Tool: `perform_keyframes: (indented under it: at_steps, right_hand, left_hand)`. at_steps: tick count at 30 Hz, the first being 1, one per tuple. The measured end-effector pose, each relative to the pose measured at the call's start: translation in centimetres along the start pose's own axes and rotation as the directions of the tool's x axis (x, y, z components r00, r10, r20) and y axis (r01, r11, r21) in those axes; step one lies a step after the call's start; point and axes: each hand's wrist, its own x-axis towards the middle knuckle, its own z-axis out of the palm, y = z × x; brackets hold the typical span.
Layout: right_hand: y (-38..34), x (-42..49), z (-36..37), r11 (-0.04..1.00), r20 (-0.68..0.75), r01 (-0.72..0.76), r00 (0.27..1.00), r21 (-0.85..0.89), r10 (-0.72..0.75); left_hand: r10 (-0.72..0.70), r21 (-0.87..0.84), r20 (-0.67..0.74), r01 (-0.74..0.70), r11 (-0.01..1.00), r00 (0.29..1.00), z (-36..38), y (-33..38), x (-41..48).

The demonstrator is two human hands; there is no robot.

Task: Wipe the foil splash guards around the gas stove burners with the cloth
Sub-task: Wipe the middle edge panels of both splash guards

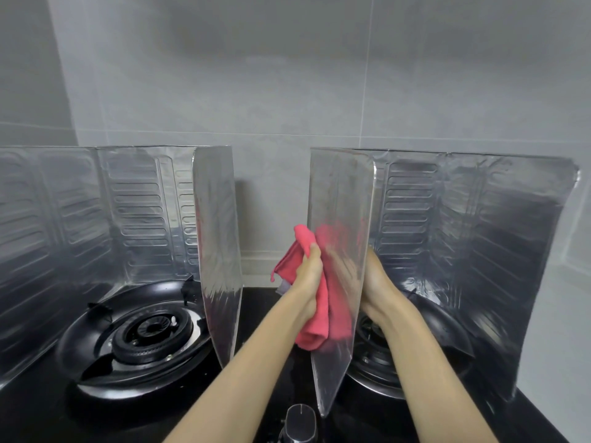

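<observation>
Two foil splash guards stand on the black gas stove (38, 407). The left guard (128, 212) wraps the left burner (150, 330). The right guard (473, 238) wraps the right burner (374, 346), and its near side panel (339, 199) juts toward me. My left hand (308, 276) grips a pink cloth (316, 321) and presses it against the outer face of that panel. My right hand (379, 289) lies behind the panel on its inner face, its fingers hidden by the foil.
A grey tiled wall (287, 91) rises behind the stove. A silver control knob (299, 423) sits at the front centre of the stove. The left guard's near panel (217, 251) stands close to my left forearm.
</observation>
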Motion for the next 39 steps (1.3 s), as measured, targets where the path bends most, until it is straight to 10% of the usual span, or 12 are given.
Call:
perform_keyframes:
  at_steps: [11, 24, 39]
  right_hand:
    - [-0.2, 0.0, 0.3, 0.995, -0.017, 0.02, 1.0, -0.094, -0.021]
    - [0.0, 0.3, 0.7, 0.995, 0.025, 0.07, 0.997, -0.069, -0.068]
    - [0.0, 0.2, -0.3, 0.992, -0.01, 0.098, 0.995, -0.074, -0.099]
  left_hand:
    - [-0.178, -0.113, -0.078, 0.169, 0.979, 0.981, -1.9, -1.9, 0.6]
    - [0.129, -0.128, 0.111, -0.115, 0.985, 0.985, 0.3, 9.4, -0.3]
    - [0.149, -0.007, 0.092, -0.149, 0.989, 0.985, 1.8, 10.6, 0.7]
